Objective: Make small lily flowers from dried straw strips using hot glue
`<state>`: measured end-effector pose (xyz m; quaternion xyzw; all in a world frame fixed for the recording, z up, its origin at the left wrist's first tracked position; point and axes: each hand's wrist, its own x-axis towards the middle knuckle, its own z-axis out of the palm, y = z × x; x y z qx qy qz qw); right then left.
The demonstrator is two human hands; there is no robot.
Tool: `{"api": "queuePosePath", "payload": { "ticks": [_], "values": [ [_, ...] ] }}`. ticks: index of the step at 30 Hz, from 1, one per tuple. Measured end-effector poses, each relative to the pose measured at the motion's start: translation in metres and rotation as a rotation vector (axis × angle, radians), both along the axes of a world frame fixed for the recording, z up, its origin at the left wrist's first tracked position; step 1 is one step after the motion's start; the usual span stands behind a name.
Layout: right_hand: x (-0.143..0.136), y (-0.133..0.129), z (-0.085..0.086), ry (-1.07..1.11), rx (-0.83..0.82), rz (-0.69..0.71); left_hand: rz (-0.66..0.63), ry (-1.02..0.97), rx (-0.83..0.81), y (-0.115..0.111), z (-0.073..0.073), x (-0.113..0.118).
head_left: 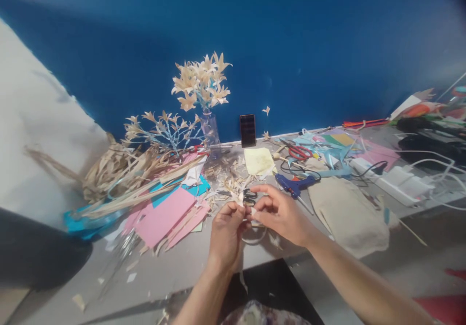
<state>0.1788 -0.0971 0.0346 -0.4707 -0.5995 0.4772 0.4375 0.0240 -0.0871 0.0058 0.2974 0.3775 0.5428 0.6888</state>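
My left hand [230, 225] is closed, thumb against fingers, on a pale corn-husk flower [239, 196] whose petals stick up above the fingertips. Close beside it, my right hand [278, 214] pinches a small white piece [253, 211] between thumb and finger, its other fingers loosely curled. The two hands nearly touch at the fingertips. Just behind them lie black-handled scissors [250, 196], partly covered by the hands. A blue glue gun [295, 185] rests to the right of my right hand. Husk scraps [227, 179] are scattered beyond the hands.
Finished husk flowers [202, 79] stand in a clear bottle [210, 135] by the blue wall, near a propped phone [248, 129]. Left are pink sheets [165, 215] and dried husks [109, 174]. Right are a folded cloth [347, 213], red-handled scissors [300, 152] and a power strip [386, 181].
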Motion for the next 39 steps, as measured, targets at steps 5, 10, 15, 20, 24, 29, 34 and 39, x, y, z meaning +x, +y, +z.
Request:
{"api": "queuePosePath", "payload": {
  "ticks": [5,10,15,20,24,29,34,39],
  "values": [
    [0.006,0.001,0.016,-0.393,0.1,0.09,-0.023,0.218,0.134,-0.001,-0.004,-0.001],
    [0.011,0.005,0.023,-0.567,0.128,0.122,-0.017,0.379,0.2,0.0,-0.002,0.003],
    [0.02,0.011,0.015,-0.525,0.126,0.134,-0.044,0.391,0.181,0.002,-0.002,0.009],
    [0.03,0.018,0.01,-0.482,0.118,0.156,-0.099,0.447,0.202,0.008,-0.004,0.014],
    [0.055,0.029,0.012,-0.602,0.149,0.201,-0.12,0.313,0.097,0.028,0.004,0.016],
    [0.109,0.051,-0.002,-1.284,0.361,-0.054,-0.05,0.155,0.034,0.07,0.025,0.015],
    [0.134,0.064,-0.035,-1.407,0.392,-0.061,-0.04,0.071,0.017,0.098,0.029,0.021],
    [0.142,0.065,-0.05,-1.321,0.463,-0.128,-0.018,-0.01,-0.04,0.106,0.015,0.024]
  ]
}}
